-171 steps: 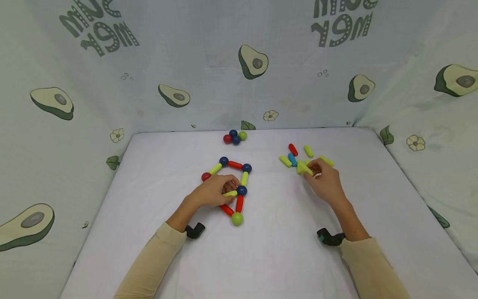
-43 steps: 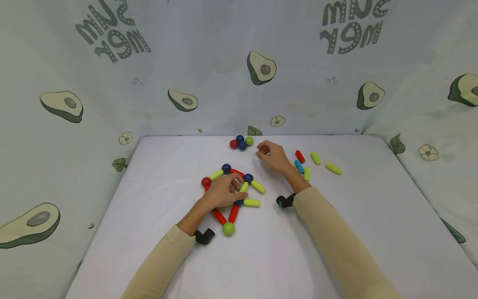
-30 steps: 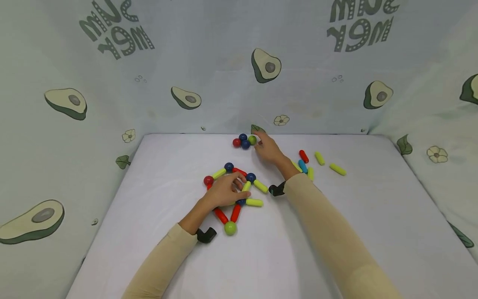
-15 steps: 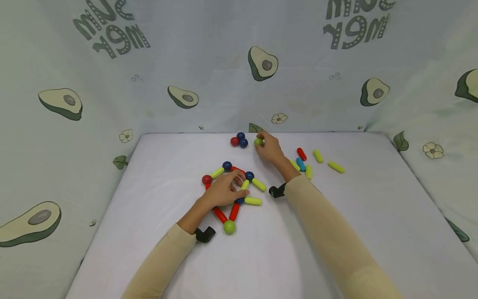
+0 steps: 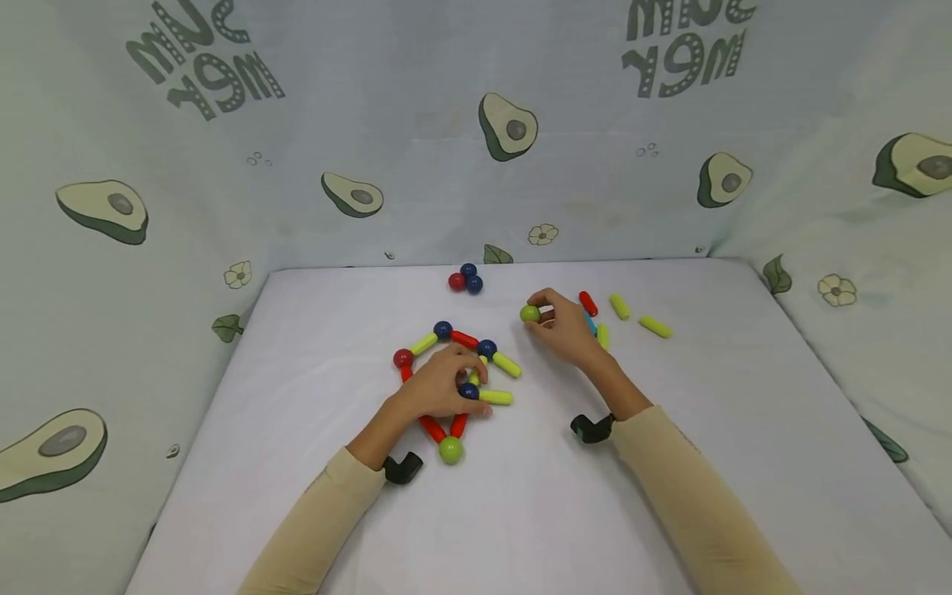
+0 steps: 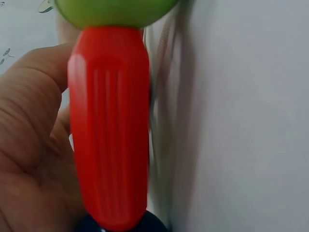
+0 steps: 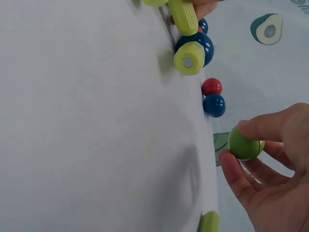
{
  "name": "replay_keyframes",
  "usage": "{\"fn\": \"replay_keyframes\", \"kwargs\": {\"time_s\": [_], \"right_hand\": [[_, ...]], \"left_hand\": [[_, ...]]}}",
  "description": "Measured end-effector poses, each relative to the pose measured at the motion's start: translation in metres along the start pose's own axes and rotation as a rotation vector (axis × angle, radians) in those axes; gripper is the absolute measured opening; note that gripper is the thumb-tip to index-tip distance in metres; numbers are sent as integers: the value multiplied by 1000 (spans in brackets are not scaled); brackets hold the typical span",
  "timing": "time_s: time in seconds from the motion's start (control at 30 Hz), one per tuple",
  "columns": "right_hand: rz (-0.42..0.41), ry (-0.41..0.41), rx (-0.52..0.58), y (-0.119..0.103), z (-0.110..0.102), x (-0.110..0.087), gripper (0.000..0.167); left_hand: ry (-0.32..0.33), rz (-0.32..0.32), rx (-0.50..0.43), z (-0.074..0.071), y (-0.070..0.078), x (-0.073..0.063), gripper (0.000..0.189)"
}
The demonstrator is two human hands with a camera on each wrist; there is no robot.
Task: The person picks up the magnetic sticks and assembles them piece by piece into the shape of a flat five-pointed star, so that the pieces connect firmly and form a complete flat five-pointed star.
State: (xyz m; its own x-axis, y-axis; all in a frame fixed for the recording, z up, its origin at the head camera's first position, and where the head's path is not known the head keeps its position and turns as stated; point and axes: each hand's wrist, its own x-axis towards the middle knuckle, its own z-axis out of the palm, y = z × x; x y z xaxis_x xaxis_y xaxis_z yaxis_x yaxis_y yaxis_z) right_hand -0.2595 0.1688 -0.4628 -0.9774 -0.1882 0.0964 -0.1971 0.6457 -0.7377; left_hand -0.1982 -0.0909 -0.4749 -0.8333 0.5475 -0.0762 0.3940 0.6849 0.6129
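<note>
A figure of magnetic rods and balls lies on the white table, partly hidden under my left hand [image 5: 439, 387]. My left fingers and thumb curl round its right side, by a blue ball [image 5: 468, 392]. Two yellow-green rods [image 5: 496, 397] stick out to the right. At its near end, red rods [image 5: 431, 429] meet a green ball [image 5: 450, 449]; the left wrist view shows a red rod [image 6: 110, 130] close up beside that hand. My right hand [image 5: 568, 332] pinches another green ball [image 5: 530, 314] between thumb and fingertips, seen raised off the table in the right wrist view.
At the table's back edge, a red ball [image 5: 457, 282] and two blue balls [image 5: 474, 284] sit together. Loose rods lie beyond and beside my right hand: a red rod [image 5: 588, 303], yellow-green rods [image 5: 655, 326] and a partly hidden blue one [image 5: 591, 323].
My right hand took the green ball from the back cluster and brought it nearer and to the right. Before that, two yellow-green rods joined the figure's right side. My left hand stays on the figure.
</note>
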Motion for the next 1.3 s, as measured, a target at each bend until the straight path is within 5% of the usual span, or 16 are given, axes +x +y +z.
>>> {"fn": "replay_keyframes", "kwargs": {"time_s": [0.33,0.57,0.87,1.3], "right_hand": [[43,-78,40,7,-7,-65,37],[5,-134,51,5,1,-93,34],[-70,-178,90,-4,17,-103,35],[26,-114,98,2,16,-96,26]], "left_hand": [[8,28,-33,3,-2,-1,18],[23,29,-72,1,-4,-2,16],[25,21,-87,1,-6,1,15],[20,-9,-70,7,5,0,23]]}}
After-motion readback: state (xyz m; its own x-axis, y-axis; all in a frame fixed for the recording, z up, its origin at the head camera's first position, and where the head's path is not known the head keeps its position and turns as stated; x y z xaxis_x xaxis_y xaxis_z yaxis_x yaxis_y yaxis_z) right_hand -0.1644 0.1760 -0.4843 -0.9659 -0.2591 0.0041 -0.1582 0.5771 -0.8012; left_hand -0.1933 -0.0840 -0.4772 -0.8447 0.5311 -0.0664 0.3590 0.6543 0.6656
